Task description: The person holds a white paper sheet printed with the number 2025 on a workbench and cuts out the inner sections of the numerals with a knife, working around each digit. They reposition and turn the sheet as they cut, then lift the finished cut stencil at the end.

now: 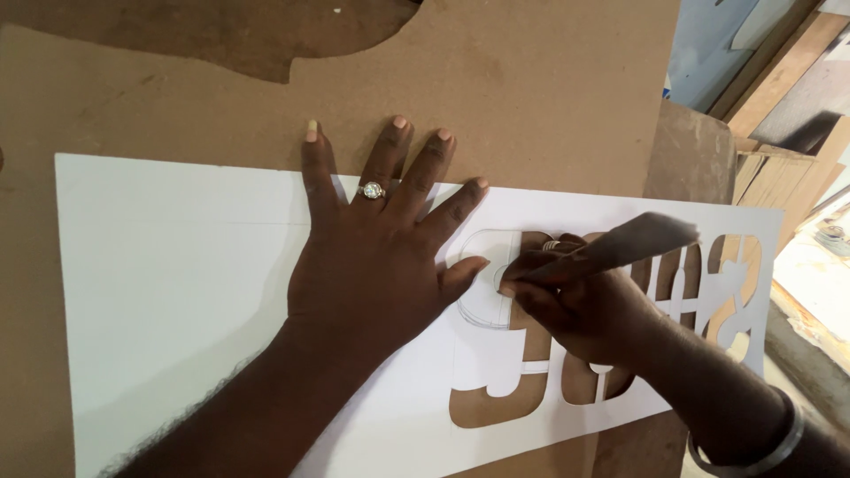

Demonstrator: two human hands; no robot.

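A large white sheet (168,265) lies flat on a brown board (531,97). Letter shapes (691,283) are cut out of its right half, showing the brown beneath. My left hand (381,248) lies flat on the sheet with fingers spread, a ring on one finger, pressing it down. My right hand (575,305) is closed around a cutting knife (620,248), whose handle is blurred. The tip of the knife meets the sheet at a pencilled round letter outline (487,301), just beside my left thumb.
The board's right edge (664,133) drops off to a lower wooden surface (699,159). Stacked wooden strips and boards (779,80) lie at the far right. A darker curved board (221,35) overlaps the top left.
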